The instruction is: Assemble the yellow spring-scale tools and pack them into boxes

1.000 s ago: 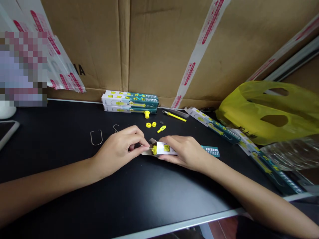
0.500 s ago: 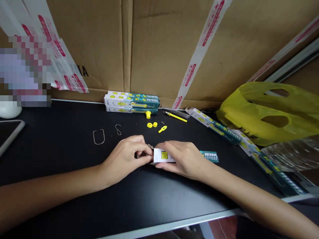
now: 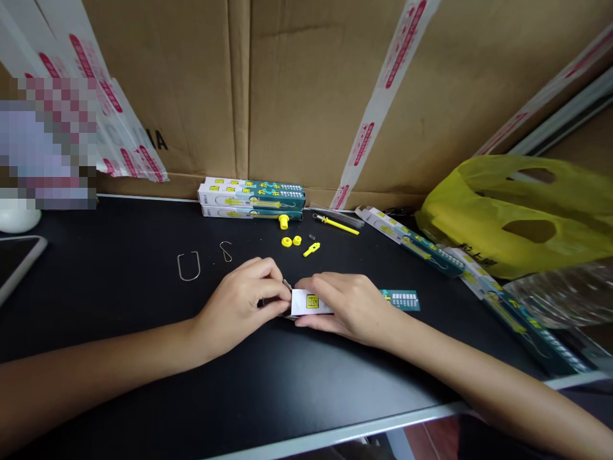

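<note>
Under my right hand (image 3: 352, 306) lies a small white and teal cardboard box (image 3: 400, 299), its fingers and thumb closed round the sides. My left hand (image 3: 253, 291) is pinched at the box's left end; its fingertips meet there, and what they grip is hidden. Behind the hands lie a yellow cap (image 3: 284, 222), two yellow rings (image 3: 287, 242), a small spring (image 3: 312, 237) and a yellow clip-like piece (image 3: 311, 250). Further left are a bent U-shaped wire (image 3: 188, 267) and a wire hook (image 3: 225, 252). A yellow rod (image 3: 340, 225) with a metal end rests beside a clear tube (image 3: 352, 219).
Several similar boxes (image 3: 251, 203) are stacked against the large cardboard carton (image 3: 297, 96). Two more boxes (image 3: 412, 245) lie slanted at the right, near a yellow plastic bag (image 3: 479, 217) and a clear plastic bottle (image 3: 565, 297). A dark-screened device (image 3: 19, 262) sits at the left edge.
My left fingertips have shifted slightly at the box's end. The box and right hand stay nearly where they were; the whole view has moved a little.
</note>
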Tool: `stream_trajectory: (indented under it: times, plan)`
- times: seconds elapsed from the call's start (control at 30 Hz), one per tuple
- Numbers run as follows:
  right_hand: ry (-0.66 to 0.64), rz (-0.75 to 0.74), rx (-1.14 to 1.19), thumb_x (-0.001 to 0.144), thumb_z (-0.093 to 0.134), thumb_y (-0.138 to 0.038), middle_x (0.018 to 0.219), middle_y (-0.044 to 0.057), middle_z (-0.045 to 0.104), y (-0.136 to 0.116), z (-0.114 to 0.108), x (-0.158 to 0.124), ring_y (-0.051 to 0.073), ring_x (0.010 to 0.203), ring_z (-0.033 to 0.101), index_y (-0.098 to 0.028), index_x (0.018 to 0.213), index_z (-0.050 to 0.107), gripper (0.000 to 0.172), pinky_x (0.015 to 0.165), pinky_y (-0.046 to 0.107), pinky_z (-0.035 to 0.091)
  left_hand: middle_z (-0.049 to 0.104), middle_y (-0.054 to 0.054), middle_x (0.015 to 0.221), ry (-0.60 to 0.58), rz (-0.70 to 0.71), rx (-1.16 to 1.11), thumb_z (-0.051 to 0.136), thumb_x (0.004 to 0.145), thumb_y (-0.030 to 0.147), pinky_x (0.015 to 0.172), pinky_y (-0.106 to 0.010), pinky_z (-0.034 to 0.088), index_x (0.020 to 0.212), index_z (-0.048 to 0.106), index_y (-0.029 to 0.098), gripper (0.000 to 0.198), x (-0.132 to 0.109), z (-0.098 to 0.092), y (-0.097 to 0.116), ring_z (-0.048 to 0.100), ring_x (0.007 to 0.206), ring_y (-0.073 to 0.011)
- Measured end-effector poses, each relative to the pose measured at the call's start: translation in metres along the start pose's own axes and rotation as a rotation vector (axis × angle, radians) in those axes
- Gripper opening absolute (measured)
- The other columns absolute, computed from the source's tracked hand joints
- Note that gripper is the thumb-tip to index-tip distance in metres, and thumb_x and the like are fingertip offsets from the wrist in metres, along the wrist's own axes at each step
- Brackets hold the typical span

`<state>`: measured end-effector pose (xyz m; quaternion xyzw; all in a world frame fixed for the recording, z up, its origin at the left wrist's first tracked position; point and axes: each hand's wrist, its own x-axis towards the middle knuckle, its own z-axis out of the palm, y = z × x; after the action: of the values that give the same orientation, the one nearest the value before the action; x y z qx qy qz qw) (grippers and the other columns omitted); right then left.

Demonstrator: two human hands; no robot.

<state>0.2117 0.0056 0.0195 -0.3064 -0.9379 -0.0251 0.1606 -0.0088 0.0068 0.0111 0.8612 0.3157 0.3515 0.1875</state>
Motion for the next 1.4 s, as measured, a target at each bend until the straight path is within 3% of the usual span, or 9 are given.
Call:
stream_trajectory:
  times: [0.1, 0.2, 0.3, 0.37, 0.43, 0.7, 0.93, 1.23, 1.4]
  plan:
    - [0.009, 0.016, -0.005, 0.088, 0.05, -0.058, 0.08, 0.004, 0.067, 0.001, -0.001, 0.0, 0.018, 0.068, 0.064, -0.016, 0.102, 0.054, 0.045, 0.057, 0.026, 0.041, 0.056, 0.0, 0.079, -0.015, 0.018, 0.016, 0.062, 0.083, 0.013, 0.072, -0.026, 0.043, 0.074, 0.068, 0.019, 0.012, -0.002, 0.001, -0.002, 0.055, 0.078, -0.0125]
    - [0.004, 0.039, 0.003, 0.087, 0.054, -0.056, 0.088, 0.005, 0.069, 0.007, -0.004, 0.0, 0.019, 0.074, 0.066, -0.017, 0.107, 0.051, 0.044, 0.06, 0.026, 0.042, 0.057, 0.0, 0.086, -0.001, -0.016, 0.011, 0.061, 0.083, 0.016, 0.074, -0.028, 0.045, 0.09, 0.066, 0.021, 0.009, -0.002, -0.001, -0.004, 0.056, 0.081, -0.0134]
    - [-0.027, 0.081, -0.009, 0.088, 0.058, -0.046, 0.096, 0.007, 0.069, 0.012, -0.006, -0.001, 0.02, 0.079, 0.066, -0.017, 0.112, 0.047, 0.04, 0.062, 0.026, 0.044, 0.057, -0.004, 0.105, 0.042, -0.037, 0.024, 0.067, 0.077, 0.023, 0.084, -0.032, 0.047, 0.107, 0.055, 0.019, 0.032, -0.001, 0.0, -0.004, 0.055, 0.097, -0.0175]
    - [-0.053, 0.091, -0.024, 0.088, 0.059, -0.042, 0.094, 0.007, 0.068, 0.012, -0.006, -0.001, 0.02, 0.077, 0.066, -0.017, 0.111, 0.046, 0.036, 0.061, 0.027, 0.043, 0.054, -0.007, 0.117, 0.038, -0.024, 0.052, 0.072, 0.071, 0.029, 0.091, -0.036, 0.045, 0.118, 0.047, 0.018, 0.054, -0.001, 0.001, -0.003, 0.053, 0.105, -0.0204]
    - [-0.072, 0.08, -0.031, 0.088, 0.058, -0.041, 0.089, 0.006, 0.068, 0.01, -0.005, -0.001, 0.02, 0.075, 0.065, -0.017, 0.107, 0.047, 0.032, 0.059, 0.027, 0.042, 0.053, -0.007, 0.12, 0.007, -0.013, 0.077, 0.07, 0.071, 0.027, 0.094, -0.038, 0.044, 0.125, 0.041, 0.02, 0.061, -0.002, 0.003, -0.003, 0.053, 0.105, -0.0206]
    - [-0.078, 0.056, 0.007, 0.089, 0.055, -0.047, 0.087, 0.005, 0.066, 0.009, -0.006, 0.0, 0.018, 0.074, 0.063, -0.018, 0.104, 0.051, 0.033, 0.06, 0.026, 0.041, 0.058, 0.0, 0.09, -0.04, -0.127, 0.035, 0.056, 0.077, 0.016, 0.079, -0.033, 0.045, 0.093, 0.051, 0.021, 0.018, 0.0, 0.0, -0.008, 0.055, 0.086, -0.0171]
    - [-0.068, 0.048, 0.012, 0.091, 0.054, -0.045, 0.087, 0.005, 0.065, 0.005, -0.002, 0.0, 0.018, 0.075, 0.061, -0.017, 0.103, 0.052, 0.031, 0.061, 0.026, 0.041, 0.056, 0.0, 0.096, -0.114, -0.16, -0.053, 0.053, 0.082, 0.014, 0.078, -0.028, 0.044, 0.086, 0.052, 0.02, 0.007, -0.001, 0.003, -0.006, 0.055, 0.086, -0.0135]
    - [-0.037, 0.022, 0.003, 0.091, 0.054, -0.044, 0.087, 0.005, 0.065, 0.004, -0.002, -0.002, 0.017, 0.075, 0.061, -0.016, 0.105, 0.052, 0.031, 0.061, 0.026, 0.043, 0.056, 0.004, 0.08, -0.249, -0.218, 0.008, 0.051, 0.086, 0.024, 0.056, -0.022, 0.035, 0.087, 0.055, 0.021, 0.005, 0.002, -0.007, -0.001, 0.049, 0.062, -0.0091]
    - [-0.03, -0.01, -0.014, 0.092, 0.052, -0.043, 0.086, 0.005, 0.065, 0.003, -0.002, -0.002, 0.017, 0.073, 0.06, -0.016, 0.106, 0.052, 0.031, 0.06, 0.026, 0.043, 0.049, 0.007, 0.066, -0.211, -0.364, -0.252, 0.055, 0.079, 0.018, 0.052, -0.02, 0.036, 0.079, 0.05, 0.02, 0.005, 0.003, -0.004, 0.001, 0.044, 0.055, -0.0069]
